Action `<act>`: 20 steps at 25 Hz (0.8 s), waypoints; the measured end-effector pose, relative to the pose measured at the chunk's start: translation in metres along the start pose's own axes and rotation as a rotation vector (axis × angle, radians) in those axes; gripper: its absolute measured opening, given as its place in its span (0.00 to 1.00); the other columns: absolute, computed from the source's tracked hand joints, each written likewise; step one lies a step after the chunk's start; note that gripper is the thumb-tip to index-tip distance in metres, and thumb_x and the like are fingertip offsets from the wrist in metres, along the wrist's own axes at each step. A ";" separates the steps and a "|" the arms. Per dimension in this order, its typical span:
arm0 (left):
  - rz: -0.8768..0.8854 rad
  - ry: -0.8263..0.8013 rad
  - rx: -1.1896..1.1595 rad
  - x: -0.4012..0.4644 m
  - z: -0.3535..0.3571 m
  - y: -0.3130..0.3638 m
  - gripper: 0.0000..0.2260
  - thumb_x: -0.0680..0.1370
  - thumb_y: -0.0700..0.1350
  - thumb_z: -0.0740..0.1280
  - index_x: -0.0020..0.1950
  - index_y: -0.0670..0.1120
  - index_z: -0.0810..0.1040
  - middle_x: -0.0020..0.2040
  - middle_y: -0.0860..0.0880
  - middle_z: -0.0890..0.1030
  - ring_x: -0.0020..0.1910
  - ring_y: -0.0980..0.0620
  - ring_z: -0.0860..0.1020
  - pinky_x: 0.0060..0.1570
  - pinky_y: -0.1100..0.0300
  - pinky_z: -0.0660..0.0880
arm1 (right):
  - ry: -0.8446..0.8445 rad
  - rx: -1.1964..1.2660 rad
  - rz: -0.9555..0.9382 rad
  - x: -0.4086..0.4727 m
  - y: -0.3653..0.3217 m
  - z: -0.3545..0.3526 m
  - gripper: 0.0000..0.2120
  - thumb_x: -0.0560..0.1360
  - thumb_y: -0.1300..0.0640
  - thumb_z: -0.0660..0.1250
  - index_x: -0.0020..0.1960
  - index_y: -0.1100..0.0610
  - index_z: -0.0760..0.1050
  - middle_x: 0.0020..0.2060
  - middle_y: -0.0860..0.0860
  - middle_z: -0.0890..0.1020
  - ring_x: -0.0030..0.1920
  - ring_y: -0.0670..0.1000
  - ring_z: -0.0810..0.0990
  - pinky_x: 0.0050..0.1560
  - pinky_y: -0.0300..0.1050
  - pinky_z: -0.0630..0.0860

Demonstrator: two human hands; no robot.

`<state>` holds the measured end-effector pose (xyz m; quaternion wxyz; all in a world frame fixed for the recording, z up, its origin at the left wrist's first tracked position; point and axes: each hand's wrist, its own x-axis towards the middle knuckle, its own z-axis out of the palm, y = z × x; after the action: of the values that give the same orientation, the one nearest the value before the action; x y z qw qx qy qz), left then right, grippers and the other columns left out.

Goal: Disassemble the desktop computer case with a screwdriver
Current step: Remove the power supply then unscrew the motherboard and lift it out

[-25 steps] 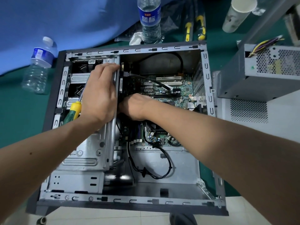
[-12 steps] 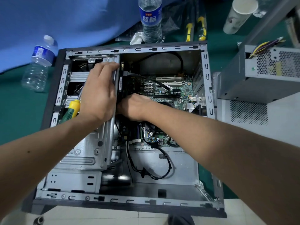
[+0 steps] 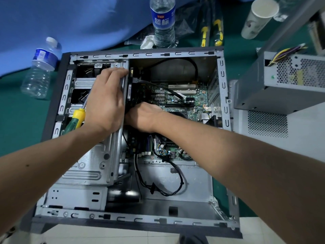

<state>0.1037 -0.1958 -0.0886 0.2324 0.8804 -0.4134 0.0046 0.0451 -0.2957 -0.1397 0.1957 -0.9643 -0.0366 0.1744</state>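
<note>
The open desktop computer case (image 3: 149, 54) lies on its side on a green mat, with the motherboard (image 3: 175, 99) exposed. My left hand (image 3: 105, 101) rests on the metal drive cage (image 3: 91, 166), and its fingers curl over the cage's inner edge. A screwdriver (image 3: 75, 120) with a yellow and green handle lies on the cage at the left of that hand; I cannot tell if the palm holds it. My right hand (image 3: 144, 117) reaches in beside the cage, over the motherboard. Its fingers are hidden behind the cage wall and my left hand.
A removed power supply (image 3: 281, 85) sits on a perforated grey panel (image 3: 267, 124) right of the case. Two water bottles (image 3: 40, 71) (image 3: 163, 20), a paper cup (image 3: 258, 18) and yellow-handled tools (image 3: 211, 32) lie behind it. A black cable (image 3: 168, 182) loops inside the case.
Both hands keep nearly the same places on the cage and beside it. The view has shifted only slightly.
</note>
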 end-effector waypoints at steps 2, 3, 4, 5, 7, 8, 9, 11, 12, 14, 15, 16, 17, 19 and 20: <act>0.002 0.002 0.002 0.000 0.000 0.000 0.22 0.77 0.37 0.53 0.69 0.40 0.72 0.66 0.42 0.73 0.66 0.44 0.70 0.67 0.55 0.66 | -0.007 0.002 0.009 0.000 0.000 -0.001 0.17 0.82 0.52 0.54 0.60 0.56 0.78 0.59 0.57 0.80 0.60 0.59 0.78 0.46 0.43 0.68; 0.004 0.002 0.003 0.000 0.000 0.000 0.22 0.77 0.37 0.53 0.69 0.40 0.72 0.66 0.42 0.73 0.66 0.44 0.70 0.67 0.55 0.66 | -0.006 -0.017 -0.002 -0.001 -0.001 -0.001 0.17 0.82 0.53 0.54 0.60 0.56 0.78 0.59 0.57 0.81 0.60 0.59 0.79 0.46 0.43 0.68; 0.007 0.001 0.003 0.000 0.000 0.000 0.21 0.77 0.36 0.54 0.69 0.40 0.72 0.66 0.42 0.73 0.66 0.44 0.70 0.68 0.55 0.66 | -0.001 -0.046 -0.026 -0.001 -0.002 -0.001 0.17 0.82 0.53 0.54 0.60 0.56 0.79 0.58 0.57 0.81 0.59 0.59 0.79 0.46 0.43 0.69; 0.008 0.000 0.002 0.000 0.000 0.000 0.22 0.76 0.36 0.54 0.69 0.40 0.72 0.66 0.41 0.73 0.66 0.44 0.70 0.68 0.55 0.66 | 0.004 -0.076 -0.055 -0.001 -0.002 0.000 0.16 0.82 0.53 0.54 0.59 0.56 0.79 0.57 0.57 0.82 0.58 0.58 0.80 0.46 0.43 0.70; 0.009 0.000 0.002 0.000 0.000 -0.001 0.22 0.76 0.36 0.53 0.69 0.39 0.72 0.66 0.41 0.73 0.66 0.44 0.70 0.68 0.55 0.66 | 0.014 -0.081 -0.080 -0.001 -0.002 0.000 0.16 0.82 0.53 0.54 0.58 0.57 0.79 0.56 0.56 0.82 0.57 0.58 0.80 0.47 0.43 0.71; 0.008 0.001 0.003 0.000 0.000 -0.001 0.22 0.76 0.36 0.53 0.69 0.40 0.72 0.66 0.41 0.73 0.66 0.44 0.70 0.68 0.55 0.66 | 0.015 -0.065 -0.076 -0.002 -0.002 0.000 0.16 0.82 0.52 0.54 0.58 0.57 0.79 0.56 0.57 0.82 0.57 0.58 0.80 0.46 0.43 0.70; 0.009 0.002 0.003 0.000 -0.001 -0.001 0.22 0.76 0.36 0.53 0.69 0.40 0.72 0.66 0.42 0.73 0.66 0.45 0.70 0.68 0.55 0.66 | 0.014 -0.048 -0.069 -0.002 -0.002 0.000 0.17 0.82 0.52 0.54 0.58 0.57 0.79 0.57 0.57 0.82 0.57 0.58 0.80 0.45 0.43 0.70; 0.008 0.002 0.000 -0.001 -0.001 -0.001 0.21 0.77 0.35 0.54 0.69 0.40 0.72 0.66 0.42 0.73 0.66 0.45 0.70 0.68 0.57 0.65 | 0.006 -0.012 -0.036 -0.002 -0.002 0.000 0.17 0.82 0.51 0.54 0.59 0.56 0.79 0.57 0.57 0.81 0.58 0.58 0.79 0.45 0.43 0.68; 0.006 0.003 0.000 -0.001 0.000 -0.001 0.21 0.77 0.35 0.54 0.69 0.40 0.72 0.66 0.42 0.73 0.66 0.45 0.70 0.67 0.57 0.65 | 0.000 0.014 -0.009 -0.002 -0.002 -0.001 0.17 0.82 0.50 0.55 0.59 0.56 0.79 0.57 0.56 0.81 0.58 0.58 0.79 0.44 0.43 0.68; 0.002 0.004 -0.003 -0.002 0.000 -0.001 0.21 0.77 0.34 0.55 0.69 0.40 0.72 0.66 0.42 0.73 0.66 0.45 0.70 0.67 0.58 0.64 | -0.013 0.042 0.024 -0.002 -0.002 -0.002 0.17 0.82 0.49 0.55 0.58 0.55 0.79 0.57 0.56 0.81 0.57 0.58 0.79 0.43 0.43 0.67; 0.001 0.004 -0.004 -0.002 0.000 -0.001 0.21 0.77 0.34 0.55 0.69 0.40 0.72 0.66 0.42 0.73 0.66 0.45 0.70 0.68 0.58 0.64 | -0.015 0.035 0.020 -0.003 -0.003 -0.002 0.17 0.82 0.49 0.55 0.58 0.55 0.79 0.56 0.56 0.81 0.57 0.58 0.79 0.43 0.43 0.67; 0.001 0.006 -0.006 -0.002 0.000 -0.001 0.21 0.76 0.34 0.55 0.69 0.40 0.72 0.66 0.42 0.73 0.66 0.45 0.70 0.68 0.58 0.64 | -0.013 0.014 0.006 -0.003 -0.003 -0.003 0.17 0.82 0.50 0.54 0.57 0.55 0.79 0.56 0.56 0.82 0.56 0.58 0.79 0.43 0.43 0.67; 0.000 0.007 -0.006 -0.001 0.000 -0.001 0.21 0.76 0.34 0.55 0.69 0.40 0.72 0.66 0.42 0.73 0.66 0.45 0.70 0.67 0.58 0.65 | -0.005 -0.017 -0.018 -0.004 -0.004 -0.004 0.16 0.82 0.51 0.54 0.57 0.56 0.79 0.55 0.56 0.82 0.55 0.58 0.80 0.42 0.43 0.67; 0.000 0.006 -0.003 -0.001 -0.001 -0.001 0.21 0.76 0.34 0.55 0.69 0.40 0.72 0.66 0.42 0.73 0.66 0.45 0.70 0.67 0.57 0.65 | 0.013 -0.109 -0.091 -0.005 -0.005 -0.004 0.15 0.82 0.54 0.55 0.55 0.57 0.79 0.53 0.56 0.83 0.54 0.58 0.81 0.42 0.43 0.68; 0.002 0.005 -0.002 -0.001 -0.001 0.000 0.21 0.76 0.34 0.55 0.69 0.40 0.72 0.66 0.41 0.73 0.66 0.44 0.70 0.67 0.57 0.65 | 0.016 -0.154 -0.132 -0.005 -0.005 -0.004 0.15 0.82 0.55 0.55 0.54 0.57 0.79 0.52 0.55 0.83 0.53 0.58 0.81 0.41 0.43 0.68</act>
<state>0.1032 -0.1944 -0.0885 0.2345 0.8797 -0.4135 0.0067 0.0421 -0.2928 -0.1331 0.1321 -0.9734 -0.1117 0.1503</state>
